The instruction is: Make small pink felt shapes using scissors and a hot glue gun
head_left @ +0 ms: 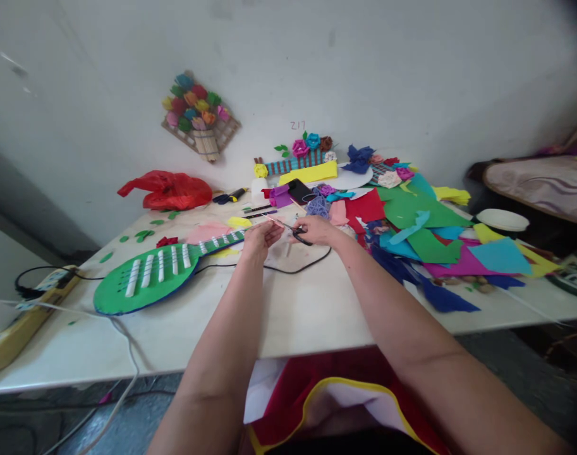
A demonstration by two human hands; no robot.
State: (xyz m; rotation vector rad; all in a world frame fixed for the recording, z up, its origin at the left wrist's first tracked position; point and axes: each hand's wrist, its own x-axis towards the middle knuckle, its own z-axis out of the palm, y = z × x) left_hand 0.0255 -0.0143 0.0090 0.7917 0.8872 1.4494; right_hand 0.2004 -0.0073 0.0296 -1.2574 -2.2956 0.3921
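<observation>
My right hand (pixel 315 229) is closed on the black handles of a pair of scissors (pixel 300 236), whose blades point left toward my other hand. Pinched in the fingers of my left hand (pixel 263 236) is a thin pink strip (pixel 275 220), which meets the scissor blades. It looks like paper, but its far end is too small to make out. Just left of that hand lies a green guitar-shaped cutout (pixel 146 278) with white rolled bars on its body and neck. Its neck end reaches close to my left wrist.
Coloured paper sheets (pixel 425 215) pile up on the right of the table (pixel 311 316). Blue yarn (pixel 318 206), a black phone (pixel 299 189), and paper flowers (pixel 311 144) stand behind my hands. A black cable (pixel 288 272) crosses the tabletop. A red plastic bag (pixel 174 191) and power strip (pixel 42 316) are left.
</observation>
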